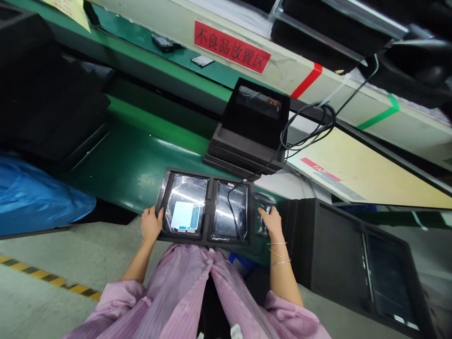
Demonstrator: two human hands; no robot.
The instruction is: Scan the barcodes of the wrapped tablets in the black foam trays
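A black foam tray with two pockets lies at the near edge of the green bench. Each pocket holds a glossy dark panel; the left panel carries a pale blue label, the right panel has a black cable looped over it. My left hand grips the tray's left edge, thumb on top. My right hand is closed on a grey handheld device just right of the tray; the cable runs toward it.
A stack of black foam trays stands behind, the top one tilted up. A red sign hangs on the rail. A blue bag lies left. More trays sit at right.
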